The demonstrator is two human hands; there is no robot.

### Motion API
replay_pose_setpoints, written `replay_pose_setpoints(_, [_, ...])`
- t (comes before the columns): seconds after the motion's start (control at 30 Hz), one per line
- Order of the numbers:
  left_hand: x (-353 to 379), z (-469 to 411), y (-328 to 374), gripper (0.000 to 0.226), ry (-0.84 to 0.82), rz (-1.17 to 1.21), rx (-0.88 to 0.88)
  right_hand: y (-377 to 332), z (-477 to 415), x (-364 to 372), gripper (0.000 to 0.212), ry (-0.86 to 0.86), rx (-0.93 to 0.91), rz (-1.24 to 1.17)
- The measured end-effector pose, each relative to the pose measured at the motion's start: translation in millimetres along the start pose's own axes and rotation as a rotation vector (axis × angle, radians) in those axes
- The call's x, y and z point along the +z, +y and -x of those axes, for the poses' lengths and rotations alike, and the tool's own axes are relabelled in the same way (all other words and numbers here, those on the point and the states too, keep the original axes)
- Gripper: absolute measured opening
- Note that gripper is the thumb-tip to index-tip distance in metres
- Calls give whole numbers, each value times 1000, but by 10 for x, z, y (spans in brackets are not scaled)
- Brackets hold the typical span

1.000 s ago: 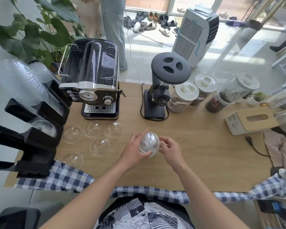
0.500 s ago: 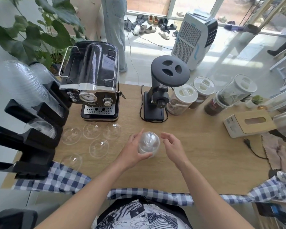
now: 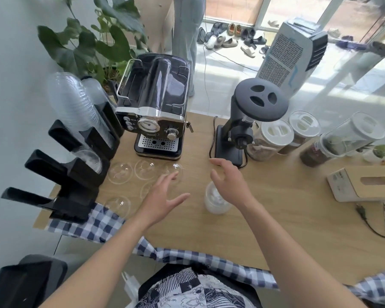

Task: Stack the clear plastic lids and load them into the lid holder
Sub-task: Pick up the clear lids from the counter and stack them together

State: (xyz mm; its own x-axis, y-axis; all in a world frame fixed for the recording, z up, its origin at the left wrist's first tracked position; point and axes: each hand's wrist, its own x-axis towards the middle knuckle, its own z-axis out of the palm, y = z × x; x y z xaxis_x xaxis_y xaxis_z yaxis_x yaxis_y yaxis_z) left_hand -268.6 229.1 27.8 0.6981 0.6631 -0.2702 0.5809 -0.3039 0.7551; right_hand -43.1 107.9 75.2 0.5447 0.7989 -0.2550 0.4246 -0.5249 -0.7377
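Lid stack (image 3: 213,200) now released onto table (image 3: 287,218), apparently upright; left hand (image 3: 162,196), right hand (image 3: 228,181) both spread, empty.

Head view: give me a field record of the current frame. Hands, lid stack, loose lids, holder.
left hand: open, empty, reaching toward the loose lids
right hand: open, empty, above and just behind the stack
stack of clear plastic dome lids: on the wooden table, apparently released by both hands
loose clear dome lids: at least five, single, lying left of the stack and in front of the black espresso machine
black lid holder: at the table's left edge, upper slots already hold clear stacks
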Motion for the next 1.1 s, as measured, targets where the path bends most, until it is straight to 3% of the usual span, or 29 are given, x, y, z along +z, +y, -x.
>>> replay_pose_setpoints(0.13, [-370, 165, -486, 77, 143, -127, -138, -309, -198, 353, 45, -136, -135, 174])
replay_pose_setpoints(0.33, [-555, 486, -1099, 97, 197, -348, -358, -477, -479, 925, 60, -304, -165, 395])
replay_pose_setpoints(0.43, [-517, 596, -1350, 98, 176, -309, -402, -480, -610, 1110, 75, -344, -134, 500])
replay_pose_setpoints(0.53, [-465, 659, -1452, 87, 198, -248, -419, -420, -741, 1258, 83, -395, -132, 588])
replay_pose_setpoints(0.73, [-431, 716, -1569, 78, 219, -195, -398, -350, -726, 1422, 75, -398, -153, 738])
replay_pose_setpoints(1.1, [-518, 597, -1185, 75, 294, 8, -221, -313, -590, 1384, 89, -399, -75, 695])
